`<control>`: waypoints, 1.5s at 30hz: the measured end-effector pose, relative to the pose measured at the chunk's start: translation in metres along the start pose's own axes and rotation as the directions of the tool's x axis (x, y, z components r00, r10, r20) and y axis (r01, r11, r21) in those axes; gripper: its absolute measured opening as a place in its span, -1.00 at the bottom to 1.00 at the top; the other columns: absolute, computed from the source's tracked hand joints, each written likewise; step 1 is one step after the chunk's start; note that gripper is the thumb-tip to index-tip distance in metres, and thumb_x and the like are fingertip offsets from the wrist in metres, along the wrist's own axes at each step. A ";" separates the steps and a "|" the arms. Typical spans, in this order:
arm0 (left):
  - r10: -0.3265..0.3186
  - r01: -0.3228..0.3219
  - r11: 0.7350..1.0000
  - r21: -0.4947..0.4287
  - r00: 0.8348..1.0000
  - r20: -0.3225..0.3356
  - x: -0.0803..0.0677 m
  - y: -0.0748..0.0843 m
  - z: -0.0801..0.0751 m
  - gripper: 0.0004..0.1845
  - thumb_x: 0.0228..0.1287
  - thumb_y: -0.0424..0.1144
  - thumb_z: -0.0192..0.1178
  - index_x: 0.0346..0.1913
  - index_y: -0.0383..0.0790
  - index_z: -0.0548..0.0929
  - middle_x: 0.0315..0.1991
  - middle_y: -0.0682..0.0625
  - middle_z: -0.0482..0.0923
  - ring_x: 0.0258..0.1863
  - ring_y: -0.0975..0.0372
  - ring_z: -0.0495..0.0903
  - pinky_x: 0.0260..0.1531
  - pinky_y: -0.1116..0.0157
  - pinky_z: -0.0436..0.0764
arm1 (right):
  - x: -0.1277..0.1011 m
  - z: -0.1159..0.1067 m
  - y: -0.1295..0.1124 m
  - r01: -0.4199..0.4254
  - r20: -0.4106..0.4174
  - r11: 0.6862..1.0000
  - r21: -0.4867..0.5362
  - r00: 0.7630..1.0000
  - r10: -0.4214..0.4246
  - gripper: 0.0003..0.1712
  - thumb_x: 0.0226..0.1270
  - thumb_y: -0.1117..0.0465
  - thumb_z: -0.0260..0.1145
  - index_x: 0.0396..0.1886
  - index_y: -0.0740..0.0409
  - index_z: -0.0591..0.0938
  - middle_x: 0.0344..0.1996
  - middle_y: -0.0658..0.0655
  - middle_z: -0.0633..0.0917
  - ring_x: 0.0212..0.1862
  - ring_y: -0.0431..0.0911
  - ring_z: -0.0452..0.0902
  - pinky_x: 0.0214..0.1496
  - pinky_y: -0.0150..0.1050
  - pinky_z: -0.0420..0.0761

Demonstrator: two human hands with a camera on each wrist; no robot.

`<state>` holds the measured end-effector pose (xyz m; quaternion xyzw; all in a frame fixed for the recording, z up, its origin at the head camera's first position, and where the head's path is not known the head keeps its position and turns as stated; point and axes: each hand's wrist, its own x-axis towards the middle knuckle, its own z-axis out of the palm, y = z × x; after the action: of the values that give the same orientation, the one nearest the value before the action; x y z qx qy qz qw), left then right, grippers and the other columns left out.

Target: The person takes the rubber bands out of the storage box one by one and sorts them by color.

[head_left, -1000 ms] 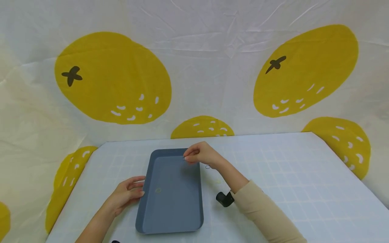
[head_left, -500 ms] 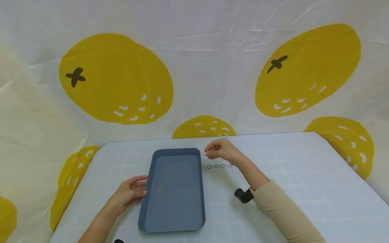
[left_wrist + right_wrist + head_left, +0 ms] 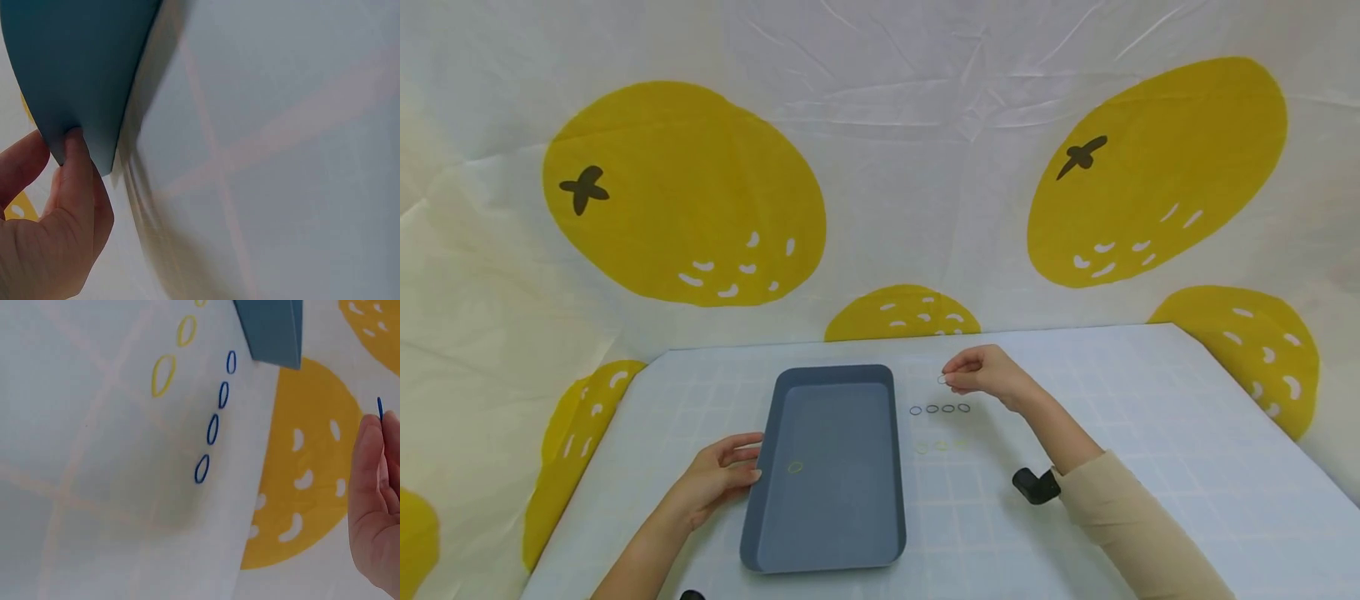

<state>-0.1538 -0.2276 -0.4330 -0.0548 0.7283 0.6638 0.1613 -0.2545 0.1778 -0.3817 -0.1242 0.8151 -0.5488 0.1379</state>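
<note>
My right hand (image 3: 977, 373) hovers above the table to the right of the blue-grey tray (image 3: 850, 533), pinching a small dark blue ring (image 3: 942, 379) between thumb and fingertips; the right wrist view shows the same ring (image 3: 379, 407) edge-on at the fingertips (image 3: 374, 434). Just in front of that hand lies a row of several dark blue rings (image 3: 940, 409) (image 3: 212, 428), and nearer me pale yellow rings (image 3: 940, 446) (image 3: 164, 375). One yellow ring (image 3: 795, 467) lies inside the tray. My left hand (image 3: 718, 477) rests its fingertips (image 3: 75, 169) against the tray's left wall (image 3: 75, 69).
The white gridded table (image 3: 1120, 433) is backed by a cloth printed with yellow oranges (image 3: 685, 192). A black wrist camera (image 3: 1036, 486) sits under my right forearm. The table's edges slant away at left and right.
My right hand has moved to the right, from above the tray's far end to above the row of blue rings, still pinching a ring. The left hand has stayed on the tray.
</note>
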 end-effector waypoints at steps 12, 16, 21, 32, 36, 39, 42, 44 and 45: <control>0.005 -0.005 1.000 -0.004 1.000 0.006 -0.001 0.001 0.000 -0.31 0.07 -0.61 0.19 0.30 -0.53 0.18 0.11 -0.36 0.39 -0.15 0.21 0.57 -0.24 0.28 0.59 | -0.010 -0.022 0.019 -0.093 -0.075 0.995 -0.032 0.993 0.090 -0.72 0.22 0.34 0.30 -0.15 0.48 0.57 -0.39 0.14 0.66 -0.28 0.00 0.61 -0.17 -0.24 0.61; 0.003 -0.002 1.000 -0.006 1.000 0.012 0.000 0.002 0.000 -0.31 0.07 -0.60 0.19 0.30 -0.53 0.18 0.10 -0.34 0.40 -0.15 0.22 0.56 -0.23 0.28 0.59 | -0.012 -0.025 0.027 -0.140 -0.085 0.989 -0.039 0.987 0.137 -0.71 0.23 0.32 0.30 -0.13 0.45 0.57 -0.36 0.16 0.65 -0.32 -0.09 0.58 -0.16 -0.26 0.61; 0.007 -0.007 1.000 -0.007 1.000 0.026 0.000 0.002 -0.001 -0.31 0.09 -0.58 0.19 0.31 -0.52 0.18 0.11 -0.33 0.39 -0.15 0.22 0.56 -0.22 0.28 0.58 | -0.013 -0.026 0.039 -0.179 -0.096 0.984 -0.021 0.980 0.176 -0.71 0.22 0.31 0.30 -0.13 0.43 0.57 -0.35 0.17 0.66 -0.34 -0.13 0.55 -0.17 -0.29 0.60; -0.003 0.003 1.000 -0.015 1.000 0.008 0.000 0.000 0.000 -0.31 0.08 -0.61 0.18 0.31 -0.52 0.18 0.09 -0.32 0.41 -0.17 0.22 0.57 -0.23 0.27 0.59 | -0.011 -0.022 0.069 -0.251 -0.154 0.967 -0.029 0.958 0.244 -0.76 0.20 0.33 0.31 -0.17 0.41 0.60 -0.39 0.11 0.66 -0.37 -0.15 0.53 -0.25 -0.34 0.59; 0.001 -0.001 1.000 -0.012 1.000 0.004 0.000 0.000 0.000 -0.31 0.07 -0.62 0.18 0.30 -0.53 0.18 0.09 -0.34 0.40 -0.16 0.21 0.57 -0.24 0.27 0.59 | -0.010 -0.019 0.073 -0.251 -0.159 0.967 -0.043 0.957 0.241 -0.78 0.19 0.35 0.31 -0.20 0.42 0.60 -0.43 0.10 0.65 -0.42 -0.16 0.52 -0.31 -0.34 0.58; 0.006 -0.006 1.000 -0.013 1.000 0.005 0.000 0.001 0.001 -0.31 0.07 -0.62 0.17 0.30 -0.54 0.18 0.10 -0.36 0.39 -0.15 0.21 0.56 -0.24 0.27 0.59 | -0.008 -0.017 0.073 -0.248 -0.165 0.967 -0.061 0.958 0.235 -0.80 0.18 0.36 0.32 -0.23 0.41 0.61 -0.47 0.08 0.64 -0.45 -0.17 0.51 -0.35 -0.36 0.57; 0.011 -0.010 1.000 -0.013 1.000 0.013 0.000 0.001 0.000 -0.31 0.08 -0.62 0.17 0.30 -0.54 0.17 0.11 -0.36 0.38 -0.14 0.21 0.56 -0.23 0.27 0.59 | -0.006 -0.015 0.072 -0.251 -0.171 0.964 -0.090 0.957 0.233 -0.81 0.18 0.35 0.32 -0.24 0.40 0.62 -0.48 0.08 0.63 -0.46 -0.16 0.49 -0.38 -0.36 0.55; 0.013 -0.013 1.000 -0.016 1.000 0.015 0.000 0.001 0.000 -0.31 0.07 -0.62 0.17 0.30 -0.54 0.17 0.10 -0.36 0.39 -0.14 0.21 0.56 -0.23 0.27 0.59 | -0.006 -0.014 0.072 -0.259 -0.177 0.960 -0.103 0.955 0.239 -0.82 0.18 0.35 0.32 -0.26 0.38 0.62 -0.48 0.09 0.63 -0.46 -0.15 0.49 -0.39 -0.36 0.54; 0.014 -0.014 1.000 -0.016 1.000 0.016 0.000 0.001 0.000 -0.31 0.07 -0.62 0.17 0.30 -0.54 0.17 0.10 -0.35 0.39 -0.14 0.21 0.56 -0.23 0.26 0.59 | -0.005 -0.014 0.071 -0.264 -0.180 0.958 -0.109 0.954 0.242 -0.83 0.18 0.34 0.33 -0.26 0.37 0.63 -0.48 0.09 0.63 -0.47 -0.15 0.48 -0.40 -0.36 0.53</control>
<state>-0.1539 -0.2274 -0.4322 -0.0456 0.7218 0.6713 0.1620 -0.2582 0.2176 -0.4424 0.0181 0.8674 -0.4798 0.1308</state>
